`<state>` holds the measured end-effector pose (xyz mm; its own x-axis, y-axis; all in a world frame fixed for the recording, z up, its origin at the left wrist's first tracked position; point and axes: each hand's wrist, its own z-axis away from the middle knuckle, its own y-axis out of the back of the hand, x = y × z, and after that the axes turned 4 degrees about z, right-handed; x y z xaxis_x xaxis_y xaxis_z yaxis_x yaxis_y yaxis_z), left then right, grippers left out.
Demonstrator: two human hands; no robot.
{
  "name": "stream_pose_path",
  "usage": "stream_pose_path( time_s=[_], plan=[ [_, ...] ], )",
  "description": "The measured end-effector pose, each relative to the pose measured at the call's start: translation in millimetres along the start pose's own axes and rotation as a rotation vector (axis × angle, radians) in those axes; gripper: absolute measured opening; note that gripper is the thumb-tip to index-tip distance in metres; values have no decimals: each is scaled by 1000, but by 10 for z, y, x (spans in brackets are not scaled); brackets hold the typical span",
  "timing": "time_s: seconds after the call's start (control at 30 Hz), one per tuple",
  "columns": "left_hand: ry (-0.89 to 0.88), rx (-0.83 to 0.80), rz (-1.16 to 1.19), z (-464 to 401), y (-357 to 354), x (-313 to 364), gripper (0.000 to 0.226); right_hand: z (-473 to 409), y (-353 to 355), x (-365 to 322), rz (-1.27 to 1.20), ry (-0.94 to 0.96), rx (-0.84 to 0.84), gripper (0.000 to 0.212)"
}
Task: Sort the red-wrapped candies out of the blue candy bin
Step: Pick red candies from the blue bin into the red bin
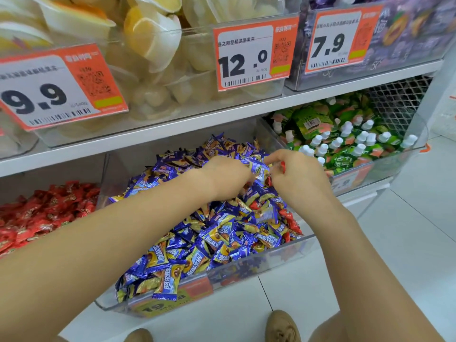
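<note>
A clear bin on the lower shelf is heaped with blue-wrapped candies. Several red-wrapped candies lie mixed in along its right side. My right hand hovers over the heap's far right and holds red-wrapped candy, which shows between its curled fingers. My left hand reaches into the pile beside it, fingers curled down among the blue wrappers; whether it holds anything is hidden.
A bin of red candies sits to the left. A bin of green pouches with white caps sits to the right. The upper shelf carries bins of yellow jelly cups with orange price tags. White floor tiles and my shoes are below.
</note>
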<state>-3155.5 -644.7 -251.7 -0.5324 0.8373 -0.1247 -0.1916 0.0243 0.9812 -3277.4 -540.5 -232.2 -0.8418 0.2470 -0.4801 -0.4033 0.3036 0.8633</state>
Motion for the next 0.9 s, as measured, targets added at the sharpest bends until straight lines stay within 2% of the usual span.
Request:
stream_pose_path(
  time_s=[0.17, 0.23, 0.3, 0.37, 0.43, 0.47, 0.53, 0.6, 0.63, 0.7, 0.73, 0.8, 0.83, 0.9],
  plan=[
    [157, 120, 270, 170, 34, -206, 14, -22, 64, 30, -173, -63, -17, 28],
    [215, 265, 526, 278, 58, -258, 12, -22, 46, 15, -193, -39, -77, 26],
    [218, 394, 850, 369, 117, -193, 11, -12, 22, -25, -313, -11, -227, 38],
    [184, 401, 1084, 434, 201, -70, 11, 17, -1, -79, -467, 32, -325, 46],
    [160, 368, 1199, 474, 256, -14, 14, 38, 9, -96, -438, 74, -261, 30],
    [162, 354, 1155, 474, 253, -36, 16, 33, 10, -82, -341, 77, -206, 26],
    [165, 265, 744, 452, 220, -149, 16, 43, 41, -65, -141, 72, -134, 27],
    [118, 39, 283, 430, 145, -198, 23, 45, 62, -41, -164, 50, -88, 24],
    [81, -60, 150, 410, 102, -188, 28, 44, 77, -21, -211, 37, -61, 17],
    [34, -143, -21, 361, 30, -129, 38, 27, 116, 33, -224, 0, 6, 5],
    [21, -144, -94, 333, 16, -105, 38, 20, 139, 70, -208, -11, 44, 11],
    [8, -116, -138, 288, 26, -104, 31, 21, 192, 146, -190, -37, 111, 21],
    [23, -85, -51, 276, 52, -128, 23, 27, 219, 182, -188, -52, 133, 23],
    [92, 11, 276, 273, 120, -184, 13, 40, 248, 267, -158, -87, 141, 26]
  ],
)
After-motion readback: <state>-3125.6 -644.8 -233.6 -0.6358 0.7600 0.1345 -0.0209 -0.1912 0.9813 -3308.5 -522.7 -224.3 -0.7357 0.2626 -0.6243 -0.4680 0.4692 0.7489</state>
